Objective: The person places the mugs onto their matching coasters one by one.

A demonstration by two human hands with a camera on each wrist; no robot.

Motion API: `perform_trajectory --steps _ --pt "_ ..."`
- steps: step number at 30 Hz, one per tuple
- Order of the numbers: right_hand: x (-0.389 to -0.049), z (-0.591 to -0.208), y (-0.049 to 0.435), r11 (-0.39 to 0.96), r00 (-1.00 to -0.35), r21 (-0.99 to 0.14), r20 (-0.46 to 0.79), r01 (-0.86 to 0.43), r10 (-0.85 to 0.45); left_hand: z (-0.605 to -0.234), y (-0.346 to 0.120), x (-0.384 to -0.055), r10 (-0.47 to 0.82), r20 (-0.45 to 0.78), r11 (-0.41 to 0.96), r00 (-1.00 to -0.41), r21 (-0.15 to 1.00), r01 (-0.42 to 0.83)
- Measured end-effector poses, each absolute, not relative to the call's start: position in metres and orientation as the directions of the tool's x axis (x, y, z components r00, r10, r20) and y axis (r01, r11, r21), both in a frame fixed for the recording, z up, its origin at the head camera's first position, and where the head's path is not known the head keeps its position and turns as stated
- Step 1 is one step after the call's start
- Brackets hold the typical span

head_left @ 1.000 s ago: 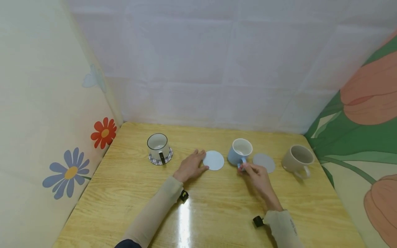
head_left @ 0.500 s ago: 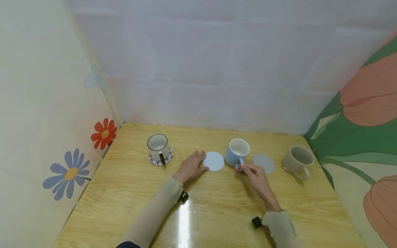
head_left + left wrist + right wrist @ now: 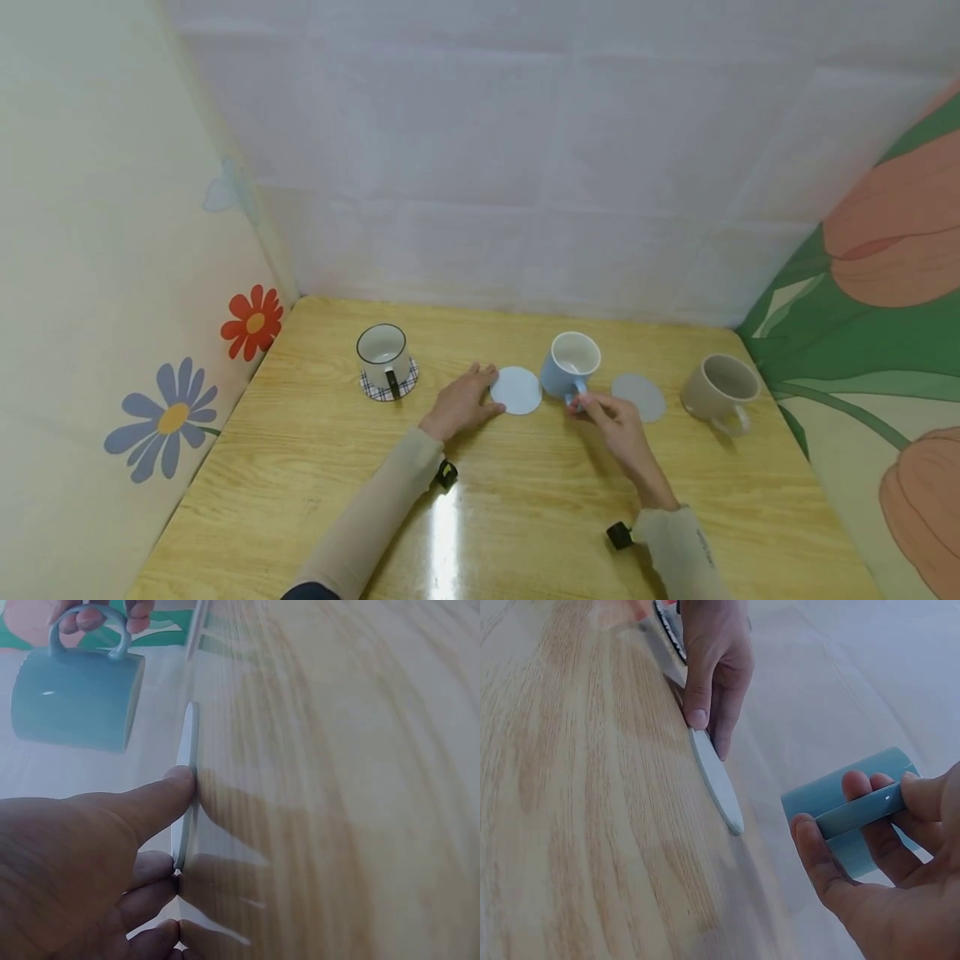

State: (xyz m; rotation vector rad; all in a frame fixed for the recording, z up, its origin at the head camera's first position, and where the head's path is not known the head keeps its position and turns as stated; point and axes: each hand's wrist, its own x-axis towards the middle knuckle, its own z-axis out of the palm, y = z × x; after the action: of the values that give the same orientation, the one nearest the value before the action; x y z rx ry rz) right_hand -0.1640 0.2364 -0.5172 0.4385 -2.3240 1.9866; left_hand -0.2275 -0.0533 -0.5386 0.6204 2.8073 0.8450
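Observation:
My right hand [image 3: 617, 425] grips the handle of a light blue mug [image 3: 561, 373] with a white inside. The right wrist view shows its fingers curled through and around the handle [image 3: 862, 811]. Upright, the mug hangs above the table, just right of a round pale blue coaster [image 3: 517, 391]. My left hand [image 3: 462, 404] holds that coaster by its left edge, thumb on the near side and fingers on the far side. In the left wrist view, the coaster [image 3: 184, 817] appears edge-on, flat on the wood, with the thumb [image 3: 169, 791] against its rim.
A white mug with a black rim [image 3: 384, 354] stands on a checked coaster [image 3: 408, 385] at the left. Right of the blue mug lies a grey coaster [image 3: 641, 398], then a beige mug [image 3: 716, 387]. A white cloth [image 3: 480, 167] hangs behind the wooden table [image 3: 525, 517].
The right hand has carried the blue mug left, closer to the pale blue coaster. The left hand and the coaster have stayed in place.

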Motion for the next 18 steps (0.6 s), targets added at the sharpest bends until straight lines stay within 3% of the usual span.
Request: perform_trajectory --steps 18 --pt "-0.1681 -0.5143 0.2296 0.188 -0.95 -0.944 0.232 -0.272 -0.21 -0.5405 -0.0526 -0.2295 0.416 -0.022 0.752 -0.909 0.57 0.33"
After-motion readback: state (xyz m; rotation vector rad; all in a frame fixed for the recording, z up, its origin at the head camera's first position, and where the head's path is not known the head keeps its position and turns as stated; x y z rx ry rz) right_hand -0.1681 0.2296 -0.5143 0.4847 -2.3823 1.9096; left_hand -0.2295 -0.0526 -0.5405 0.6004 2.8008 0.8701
